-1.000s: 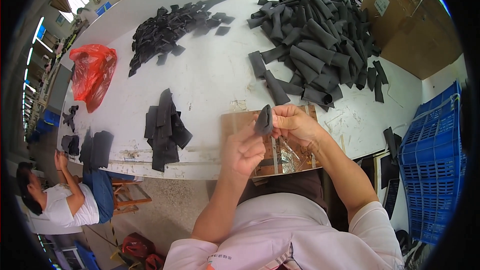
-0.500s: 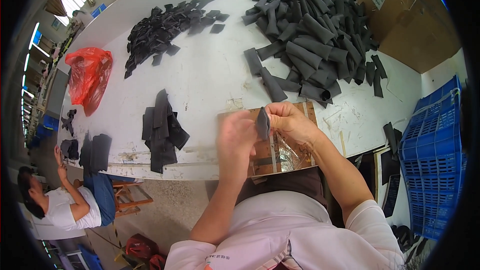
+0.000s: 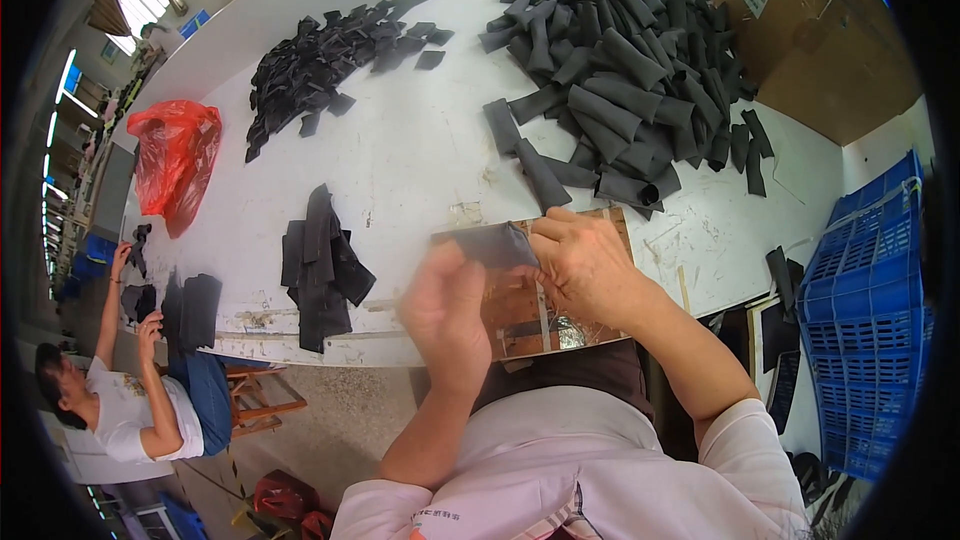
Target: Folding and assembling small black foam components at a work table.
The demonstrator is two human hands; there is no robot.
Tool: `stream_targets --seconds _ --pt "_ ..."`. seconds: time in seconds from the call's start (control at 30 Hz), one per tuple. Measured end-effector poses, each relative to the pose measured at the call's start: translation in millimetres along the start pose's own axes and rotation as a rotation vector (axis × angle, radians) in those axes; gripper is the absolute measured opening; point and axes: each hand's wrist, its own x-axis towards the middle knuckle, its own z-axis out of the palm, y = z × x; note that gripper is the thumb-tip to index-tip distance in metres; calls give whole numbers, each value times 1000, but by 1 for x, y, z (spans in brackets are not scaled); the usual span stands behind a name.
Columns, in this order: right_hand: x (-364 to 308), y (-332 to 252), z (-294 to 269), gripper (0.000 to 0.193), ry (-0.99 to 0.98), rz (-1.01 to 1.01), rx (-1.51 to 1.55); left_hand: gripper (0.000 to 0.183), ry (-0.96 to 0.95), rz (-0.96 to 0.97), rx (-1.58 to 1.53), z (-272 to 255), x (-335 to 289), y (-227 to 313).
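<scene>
Held a dark-grey, oblong piece of soft fabric (image 3: 492, 244) above the brown rectangular board (image 3: 518, 318), long axis roughly left to right between the hands. Pinched its right end with the right hand (image 3: 582, 258); could not tell the grip of the blurred left hand (image 3: 445, 302), at its left part. Had heaped dark-grey tubes (image 3: 622, 95) beyond, on the white table (image 3: 405, 180).

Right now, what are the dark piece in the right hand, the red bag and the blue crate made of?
The dark piece looks like matte cloth or thin foam: dull, but too blurred to be sure. The red bag seems thin, shiny plastic: crinkled and slightly see-through. The blue crate looks like hard plastic: stiff, slotted walls.
</scene>
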Motion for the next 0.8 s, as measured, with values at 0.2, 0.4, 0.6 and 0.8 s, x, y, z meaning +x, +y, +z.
stream_targets --seconds 0.2,0.4,0.6,0.8 --pt "-1 0 -1 20 -12 92 107 13 -341 -272 -141 7 25 -1" --pt "-27 19 29 17 35 159 409 6 -592 -392 624 17 39 6" --pt "-12 10 10 20 -90 200 269 13 -331 -63 262 19 23 8" --pt "2 0 -7 28 -86 98 135 16 -165 -253 -363 10 25 6"
